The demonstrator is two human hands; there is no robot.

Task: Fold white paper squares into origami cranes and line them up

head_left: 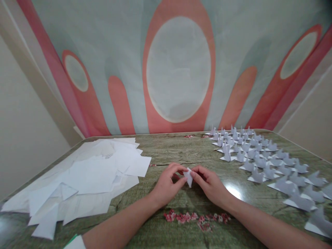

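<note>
Between my two hands, above the middle of the table, is a small piece of folded white paper, narrowing to a point at its lower end. My left hand pinches its left side between thumb and fingers. On the other side, my right hand grips the right edge with thumb and forefinger. The fingertips cover part of the paper, so its exact folds are hard to make out.
Loose white paper sheets lie in a spread pile on the left. Several rows of folded paper birds stand on the right. The wood-patterned table has a pink flower print near me. A patterned backdrop rises behind it.
</note>
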